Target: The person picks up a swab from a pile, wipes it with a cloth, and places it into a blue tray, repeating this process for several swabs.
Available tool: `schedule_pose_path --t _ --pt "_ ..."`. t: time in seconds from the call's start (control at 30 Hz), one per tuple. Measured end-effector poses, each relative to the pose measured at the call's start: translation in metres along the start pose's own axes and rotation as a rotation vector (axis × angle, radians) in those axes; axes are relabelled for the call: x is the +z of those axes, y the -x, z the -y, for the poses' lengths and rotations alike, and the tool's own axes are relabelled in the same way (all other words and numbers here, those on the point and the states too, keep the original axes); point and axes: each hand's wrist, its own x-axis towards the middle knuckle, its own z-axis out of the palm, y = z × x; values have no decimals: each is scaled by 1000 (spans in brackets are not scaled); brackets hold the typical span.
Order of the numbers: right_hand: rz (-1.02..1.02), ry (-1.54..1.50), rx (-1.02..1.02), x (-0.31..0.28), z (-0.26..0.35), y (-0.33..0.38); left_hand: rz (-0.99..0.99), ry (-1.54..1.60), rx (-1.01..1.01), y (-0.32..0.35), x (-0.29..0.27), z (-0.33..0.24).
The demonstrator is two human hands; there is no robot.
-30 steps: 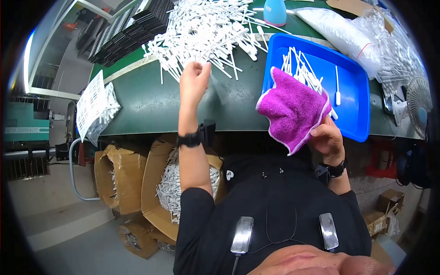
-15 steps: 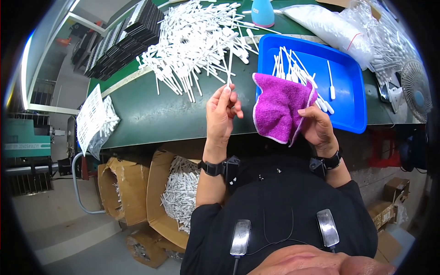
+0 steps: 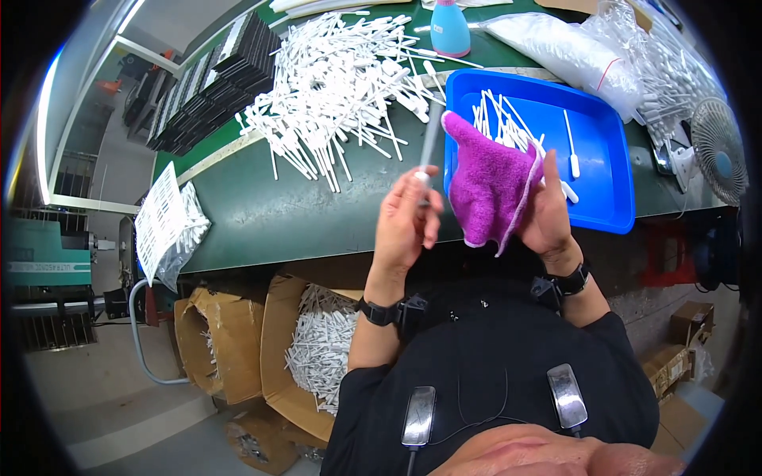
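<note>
My left hand [image 3: 403, 226] pinches a swab-like white stick [image 3: 431, 147] by its thick end. The thin shaft points up and away, smeared by motion. Close to its right, a purple cloth [image 3: 490, 186] with a pale hem hangs over the fingers of my right hand [image 3: 549, 218]. That thumb is raised beside the hem; the fingers behind the cloth are hidden. Just past the cloth is a blue tray [image 3: 599, 208], with several white sticks [image 3: 508, 119] bunched at its left and a single stick [image 3: 575, 163] lying apart.
A large heap of white sticks [image 3: 341, 87] covers the green table [image 3: 286, 214]. Around it are stacked black trays [image 3: 214, 87], a blue bottle [image 3: 451, 32], a stuffed plastic bag [image 3: 556, 49] and a small fan [image 3: 718, 155]. Below stands a cardboard box [image 3: 278, 361] of sticks.
My left hand has moved right and slightly nearer me with the stick, up to the cloth. My right thumb has lifted off the cloth's edge, and the cloth's upper left corner now points up.
</note>
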Motion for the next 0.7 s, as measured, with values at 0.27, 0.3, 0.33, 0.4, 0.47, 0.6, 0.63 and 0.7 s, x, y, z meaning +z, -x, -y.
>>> schedule_pose_path --t 0.27,0.3,0.33,0.4,0.47,0.6,0.63,0.7 --pt "-159 172 -245 -1 -18 -13 411 26 -537 9 7 42" --pt "-155 214 -285 1 -17 -11 454 200 -586 11 7 44" --pt "-156 215 -282 0 -13 -14 496 376 -631 12 7 45" --pt "-250 161 -316 -7 3 -31 499 376 -625 13 3 48" --pt "-305 137 -338 -5 3 -31 507 373 -616 12 -1 53" --pt "-300 254 -263 18 -36 -23 64 -277 -12 13 10 74" --pt "-257 503 -324 13 -51 -24 69 -274 -15 11 11 75" --pt "-212 755 -380 4 -57 -23 27 -819 596 6 13 75"
